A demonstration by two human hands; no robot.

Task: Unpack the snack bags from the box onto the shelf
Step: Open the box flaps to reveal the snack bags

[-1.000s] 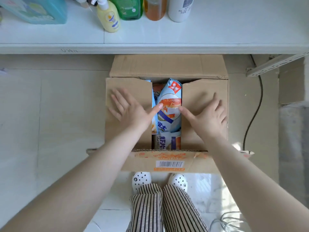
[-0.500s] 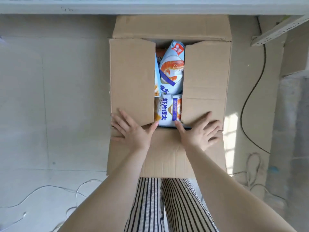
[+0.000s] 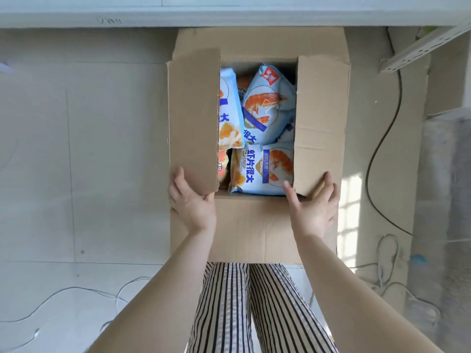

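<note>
A cardboard box (image 3: 254, 225) stands on the floor below the white shelf (image 3: 229, 17). Its two side flaps are partly raised, and light blue prawn-cracker snack bags show in the gap. One bag (image 3: 267, 108) stands at the back, one (image 3: 260, 169) lies across the front, and a third (image 3: 229, 115) is half hidden under the left flap. My left hand (image 3: 191, 202) holds the near corner of the left flap (image 3: 193, 123), thumb tucked under its edge. My right hand (image 3: 311, 205) touches the near edge of the right flap (image 3: 321, 118) with straight, spread fingers.
My striped trouser legs (image 3: 254, 301) are just in front of the box. Thin white cables (image 3: 76, 291) lie on the floor at the left. A dark cable (image 3: 382, 149) and more wires run along the right. A perforated metal rail (image 3: 418, 49) sticks out at upper right.
Both hands have moved from lying flat by the box's near edge to the flaps' near corners. The flaps have lifted and spread apart, and more of the bags now shows.
</note>
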